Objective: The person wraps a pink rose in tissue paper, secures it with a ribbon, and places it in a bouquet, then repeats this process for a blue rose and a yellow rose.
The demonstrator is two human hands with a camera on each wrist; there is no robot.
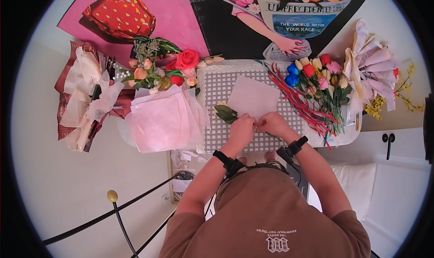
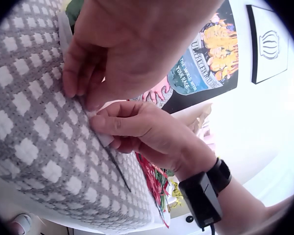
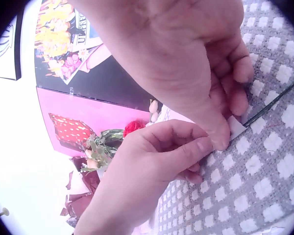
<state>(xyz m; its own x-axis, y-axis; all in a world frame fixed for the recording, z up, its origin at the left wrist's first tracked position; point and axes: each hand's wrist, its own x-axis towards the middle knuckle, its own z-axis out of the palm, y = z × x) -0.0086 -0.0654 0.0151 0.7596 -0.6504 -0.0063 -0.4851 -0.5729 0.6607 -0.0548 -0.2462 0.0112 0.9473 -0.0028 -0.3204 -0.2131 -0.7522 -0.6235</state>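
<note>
A pale pink paper sheet (image 1: pixel 254 95) lies on the checked cloth (image 1: pixel 217 136), its near edge at both hands. The left hand (image 1: pixel 242 130) pinches the paper and the stem at its near edge; a flower's green leaves (image 1: pixel 225 113) stick out to its left. Close beside it the right hand (image 1: pixel 274 123) pinches the paper's edge. In the left wrist view the thin dark stem (image 2: pixel 118 169) runs out from under the fingertips over the cloth. The right wrist view shows a small white paper corner (image 3: pixel 236 128) at the right hand's thumb, around the stem.
Left on the table are stacked pink sheets (image 1: pixel 162 120) and loose flowers (image 1: pixel 187 59). At the right lie red ribbons (image 1: pixel 294 97), several flowers with green stems (image 1: pixel 332 99) and a wrapped bouquet (image 1: pixel 370 72). Dark red and cream wrapping (image 1: pixel 77 99) stands at the far left.
</note>
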